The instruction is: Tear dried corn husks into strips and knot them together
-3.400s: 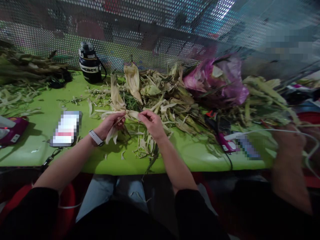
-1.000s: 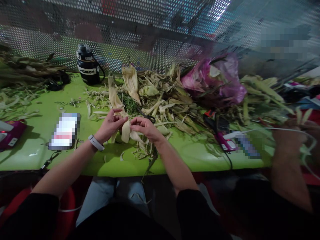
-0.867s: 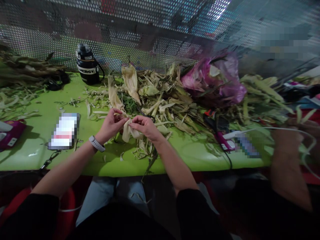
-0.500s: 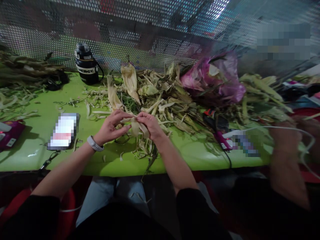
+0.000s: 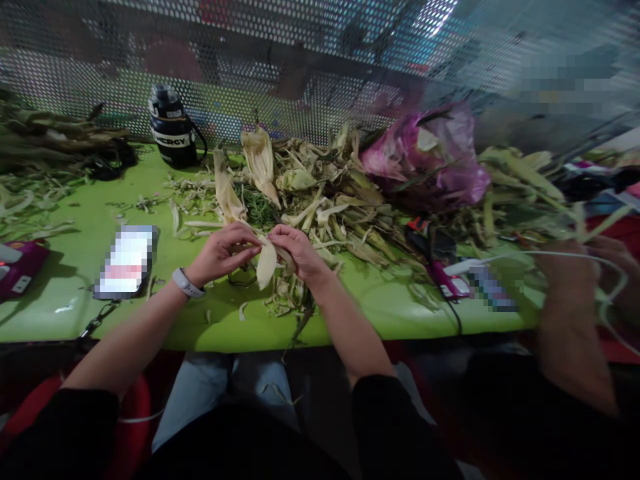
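Pale cream, leaf-shaped strip of corn husk (image 5: 267, 265) is held slightly left of the frame's centre, its free end hung over a glossy lime-green table (image 5: 215, 333). Its upper end is pinched between the nearly closed fingertips of the left hand (image 5: 227, 252) and of the right hand (image 5: 301, 255), just beside each other; how tightly cannot be told. Two-handed working of that end is judged to be in hand; for the next move, one steady pinch seems called for while the other is shifted.

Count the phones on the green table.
2: one phone lies left of the left hand, the other phone right of the right hand, beside a purple box. More could be hidden under the husks.
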A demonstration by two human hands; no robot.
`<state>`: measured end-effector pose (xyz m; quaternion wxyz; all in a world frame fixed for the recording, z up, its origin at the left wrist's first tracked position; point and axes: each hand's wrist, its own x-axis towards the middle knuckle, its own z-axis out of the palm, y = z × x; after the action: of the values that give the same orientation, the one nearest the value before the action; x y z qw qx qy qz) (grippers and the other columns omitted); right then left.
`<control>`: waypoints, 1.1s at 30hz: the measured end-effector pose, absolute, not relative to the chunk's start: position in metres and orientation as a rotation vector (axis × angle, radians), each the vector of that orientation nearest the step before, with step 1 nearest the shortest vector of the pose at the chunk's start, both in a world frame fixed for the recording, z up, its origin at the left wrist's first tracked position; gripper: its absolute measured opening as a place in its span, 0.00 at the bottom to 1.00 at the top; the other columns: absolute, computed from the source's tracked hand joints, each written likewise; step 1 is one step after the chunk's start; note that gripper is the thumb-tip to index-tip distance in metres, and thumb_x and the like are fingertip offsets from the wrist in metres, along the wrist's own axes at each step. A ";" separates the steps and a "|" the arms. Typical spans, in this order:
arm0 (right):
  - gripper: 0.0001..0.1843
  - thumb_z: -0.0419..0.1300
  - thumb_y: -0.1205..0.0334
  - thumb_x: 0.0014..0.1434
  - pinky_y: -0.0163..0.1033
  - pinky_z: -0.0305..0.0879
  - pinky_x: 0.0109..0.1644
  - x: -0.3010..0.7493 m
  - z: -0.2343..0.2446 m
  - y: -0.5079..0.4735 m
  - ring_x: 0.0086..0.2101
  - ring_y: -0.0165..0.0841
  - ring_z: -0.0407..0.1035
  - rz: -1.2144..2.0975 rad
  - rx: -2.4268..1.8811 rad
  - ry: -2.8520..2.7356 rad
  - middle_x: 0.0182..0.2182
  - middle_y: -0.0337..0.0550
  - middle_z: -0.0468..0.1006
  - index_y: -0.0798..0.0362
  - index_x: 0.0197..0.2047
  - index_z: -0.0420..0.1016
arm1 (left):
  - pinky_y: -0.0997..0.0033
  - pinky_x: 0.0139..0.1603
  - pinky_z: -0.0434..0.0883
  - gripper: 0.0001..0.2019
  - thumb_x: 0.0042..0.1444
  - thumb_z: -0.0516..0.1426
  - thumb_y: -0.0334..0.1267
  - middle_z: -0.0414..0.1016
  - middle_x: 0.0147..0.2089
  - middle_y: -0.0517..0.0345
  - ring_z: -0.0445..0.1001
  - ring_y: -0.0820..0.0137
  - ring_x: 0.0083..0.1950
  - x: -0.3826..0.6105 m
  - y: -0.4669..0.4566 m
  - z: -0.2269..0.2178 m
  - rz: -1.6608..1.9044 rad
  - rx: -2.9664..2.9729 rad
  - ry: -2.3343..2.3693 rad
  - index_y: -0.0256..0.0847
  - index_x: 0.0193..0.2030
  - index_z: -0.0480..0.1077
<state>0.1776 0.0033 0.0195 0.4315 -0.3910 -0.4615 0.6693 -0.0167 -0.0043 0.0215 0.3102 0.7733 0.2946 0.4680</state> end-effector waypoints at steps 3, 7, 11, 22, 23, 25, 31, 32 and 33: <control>0.17 0.69 0.51 0.45 0.29 0.52 0.20 0.178 0.018 0.004 0.17 0.21 0.56 1.664 -0.975 -1.158 0.17 0.29 0.67 0.53 0.27 0.68 | 0.65 0.43 0.72 0.05 0.55 0.62 0.38 0.79 0.38 0.49 0.75 0.66 0.41 -0.016 -0.004 0.019 1.223 2.077 0.761 0.43 0.37 0.80; 0.16 0.69 0.53 0.45 0.28 0.52 0.21 0.179 0.016 0.006 0.18 0.21 0.57 1.658 -0.970 -1.176 0.18 0.30 0.68 0.53 0.28 0.69 | 0.65 0.43 0.73 0.05 0.54 0.63 0.38 0.79 0.38 0.49 0.75 0.66 0.39 -0.016 -0.005 0.018 1.247 2.060 0.770 0.43 0.36 0.81; 0.16 0.69 0.52 0.45 0.28 0.55 0.24 0.179 0.017 0.006 0.20 0.22 0.58 1.639 -0.981 -1.179 0.20 0.31 0.69 0.53 0.27 0.69 | 0.65 0.42 0.73 0.05 0.53 0.64 0.39 0.79 0.38 0.49 0.75 0.66 0.39 -0.017 -0.005 0.019 1.256 2.033 0.833 0.43 0.35 0.81; 0.13 0.67 0.52 0.50 0.32 0.59 0.30 0.177 0.014 0.001 0.26 0.25 0.61 1.360 -0.927 -1.517 0.24 0.35 0.71 0.52 0.28 0.73 | 0.69 0.38 0.69 0.07 0.56 0.60 0.38 0.77 0.34 0.51 0.73 0.67 0.36 -0.015 -0.005 0.016 1.105 2.046 0.892 0.39 0.31 0.78; 0.12 0.67 0.53 0.51 0.32 0.59 0.31 0.177 0.014 0.001 0.26 0.26 0.62 1.338 -0.914 -1.550 0.24 0.35 0.71 0.52 0.28 0.73 | 0.69 0.38 0.69 0.07 0.56 0.60 0.37 0.76 0.34 0.51 0.73 0.67 0.36 -0.015 -0.005 0.016 1.102 2.055 0.888 0.39 0.30 0.78; 0.12 0.66 0.53 0.52 0.33 0.59 0.32 0.178 0.014 0.001 0.27 0.26 0.62 1.322 -0.897 -1.574 0.25 0.36 0.71 0.52 0.29 0.73 | 0.69 0.38 0.69 0.07 0.56 0.59 0.36 0.76 0.34 0.52 0.73 0.67 0.36 -0.015 -0.005 0.016 1.103 2.067 0.874 0.39 0.30 0.77; 0.13 0.66 0.52 0.51 0.33 0.56 0.31 0.179 0.015 0.001 0.26 0.26 0.60 1.305 -0.935 -1.582 0.24 0.35 0.69 0.53 0.28 0.71 | 0.67 0.41 0.71 0.05 0.53 0.59 0.33 0.77 0.36 0.52 0.75 0.66 0.38 -0.016 -0.003 0.015 1.146 2.061 0.891 0.40 0.31 0.77; 0.14 0.66 0.52 0.51 0.33 0.55 0.30 0.179 0.015 0.001 0.25 0.25 0.58 1.296 -0.964 -1.596 0.23 0.34 0.67 0.53 0.27 0.70 | 0.67 0.41 0.72 0.05 0.53 0.59 0.33 0.77 0.36 0.51 0.75 0.66 0.38 -0.016 -0.003 0.015 1.167 2.057 0.891 0.40 0.31 0.78; 0.15 0.66 0.52 0.50 0.33 0.53 0.29 0.179 0.015 0.001 0.24 0.25 0.56 1.288 -0.996 -1.614 0.22 0.33 0.65 0.53 0.26 0.69 | 0.67 0.41 0.72 0.05 0.52 0.59 0.32 0.78 0.36 0.51 0.75 0.66 0.38 -0.016 -0.003 0.015 1.186 2.055 0.890 0.40 0.31 0.78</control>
<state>0.1786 0.0015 0.0154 0.4121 -0.3959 -0.6415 0.5118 -0.0158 -0.0031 0.0152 0.2993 0.7737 0.3352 0.4465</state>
